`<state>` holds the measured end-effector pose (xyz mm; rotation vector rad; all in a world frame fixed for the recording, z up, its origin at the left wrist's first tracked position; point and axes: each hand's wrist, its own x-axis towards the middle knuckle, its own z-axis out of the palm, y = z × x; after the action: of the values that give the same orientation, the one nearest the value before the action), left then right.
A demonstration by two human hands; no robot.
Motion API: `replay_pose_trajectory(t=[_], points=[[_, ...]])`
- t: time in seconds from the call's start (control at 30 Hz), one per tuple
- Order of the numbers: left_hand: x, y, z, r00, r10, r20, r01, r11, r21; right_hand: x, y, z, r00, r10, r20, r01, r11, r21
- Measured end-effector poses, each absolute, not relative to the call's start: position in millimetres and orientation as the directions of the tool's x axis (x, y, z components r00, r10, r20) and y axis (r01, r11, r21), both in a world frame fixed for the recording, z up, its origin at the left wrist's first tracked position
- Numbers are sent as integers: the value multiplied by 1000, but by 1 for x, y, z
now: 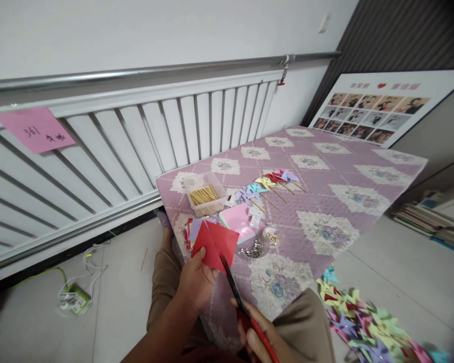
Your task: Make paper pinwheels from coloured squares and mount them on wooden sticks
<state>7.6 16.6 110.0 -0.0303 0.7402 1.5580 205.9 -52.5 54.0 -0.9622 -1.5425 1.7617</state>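
My left hand (199, 277) grips a square of red paper (221, 242) by its lower left side, thumb on top. A slit shows in the paper's upper left part. My right hand (259, 330) is closed round red-handled scissors (235, 287). Their dark blades reach the paper's lower edge; whether they are cutting into it I cannot tell. Just behind the red sheet lie cut paper pieces (196, 228) in several colours and a stack of pink paper (240, 222). Small metal fasteners (254, 249) are heaped to the right.
A clear plastic box (208, 201) holds thin wooden sticks. Beside it, finished paper pinwheels (276, 179) lie in a row on the flowered tablecloth (318, 191). More pinwheels (374, 322) are piled at lower right. A radiator (196, 123) runs behind; a power strip (77, 300) is on the floor.
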Motion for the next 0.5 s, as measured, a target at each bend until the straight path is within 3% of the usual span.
replay_pose_trajectory(t=[0.27, 0.5], points=[[7, 18, 114, -163, 868, -468, -914, 46, 403, 206, -48, 58, -558, 806, -199, 59, -200, -978], [11, 15, 110, -99, 879, -466, -910, 109, 400, 202, -49, 66, -502, 856, -125, 86, -94, -992]])
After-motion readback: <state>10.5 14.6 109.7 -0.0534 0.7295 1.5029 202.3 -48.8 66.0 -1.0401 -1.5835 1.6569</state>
